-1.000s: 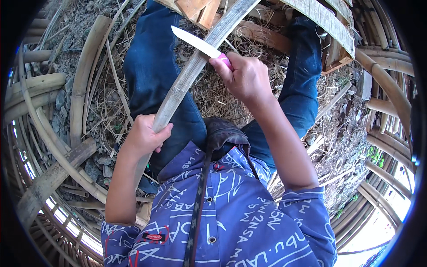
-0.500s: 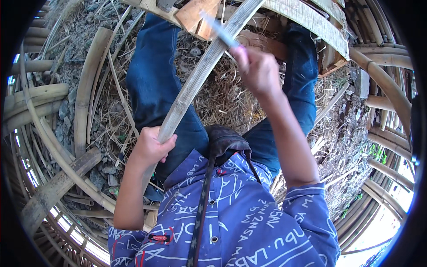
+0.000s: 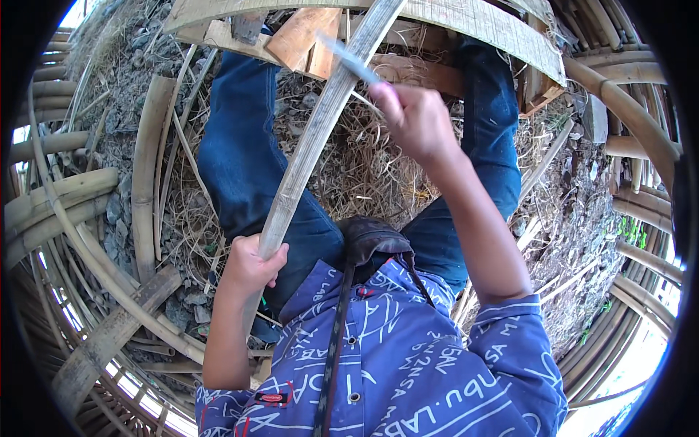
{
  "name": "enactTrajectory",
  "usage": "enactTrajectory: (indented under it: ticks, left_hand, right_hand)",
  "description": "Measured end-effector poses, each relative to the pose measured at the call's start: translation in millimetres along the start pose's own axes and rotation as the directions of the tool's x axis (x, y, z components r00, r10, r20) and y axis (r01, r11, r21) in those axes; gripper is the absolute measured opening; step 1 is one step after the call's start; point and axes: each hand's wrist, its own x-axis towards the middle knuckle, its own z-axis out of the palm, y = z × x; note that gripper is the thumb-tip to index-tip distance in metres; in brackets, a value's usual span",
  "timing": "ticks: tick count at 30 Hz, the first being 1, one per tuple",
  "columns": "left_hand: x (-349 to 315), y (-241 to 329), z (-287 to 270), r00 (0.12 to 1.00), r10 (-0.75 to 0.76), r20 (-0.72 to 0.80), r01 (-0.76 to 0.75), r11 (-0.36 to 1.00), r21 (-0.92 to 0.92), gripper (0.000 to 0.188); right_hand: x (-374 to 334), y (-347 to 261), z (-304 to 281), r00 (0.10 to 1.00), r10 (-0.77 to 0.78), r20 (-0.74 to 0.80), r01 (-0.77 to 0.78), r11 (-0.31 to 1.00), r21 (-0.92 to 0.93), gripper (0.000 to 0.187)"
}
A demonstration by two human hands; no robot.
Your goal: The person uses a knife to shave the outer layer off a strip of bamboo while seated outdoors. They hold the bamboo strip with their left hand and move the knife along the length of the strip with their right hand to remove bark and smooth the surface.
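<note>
A long, weathered bamboo strip (image 3: 304,160) slants from my lap up to a wooden bench. Around its lower end my left hand (image 3: 256,266) is closed, thumb on top. My right hand (image 3: 421,120) grips a knife by its pinkish handle, most of which my fingers hide. The pale knife blade (image 3: 348,60), blurred by motion, crosses the strip near its upper part. A thin shaving (image 3: 368,102) sticks out beside the strip just below the blade.
Between my knees lie many shavings (image 3: 364,164) on the soil. The wooden bench (image 3: 466,23) with a wedge-shaped block (image 3: 302,38) stands ahead. Bamboo poles (image 3: 149,175) lie at left, and a bamboo fence (image 3: 633,149) rises at right.
My right hand and the knife have shifted slightly left and down in the picture. The whole view has moved a little too. Both hands keep their hold.
</note>
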Motion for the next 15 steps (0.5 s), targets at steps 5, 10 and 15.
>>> enactTrajectory:
  ticks: [5,10,15]
  left_hand:
    - [2,-6,4,0.998,0.039,-0.045,-0.038,0.999,0.017,0.025]
    - [1,1,8,0.995,0.056,-0.077,-0.052,0.997,0.052,0.02]
    - [2,-3,10,0.985,0.136,-0.105,-0.123,0.985,0.12,0.018]
  right_hand:
    - [-11,-29,12,0.99,-0.081,0.117,0.085,0.996,-0.033,0.055]
    - [4,-36,-6,0.998,-0.019,0.054,0.034,0.96,-0.279,0.058]
    - [-10,-46,-4,0.997,-0.05,0.067,0.068,0.948,-0.31,0.06]
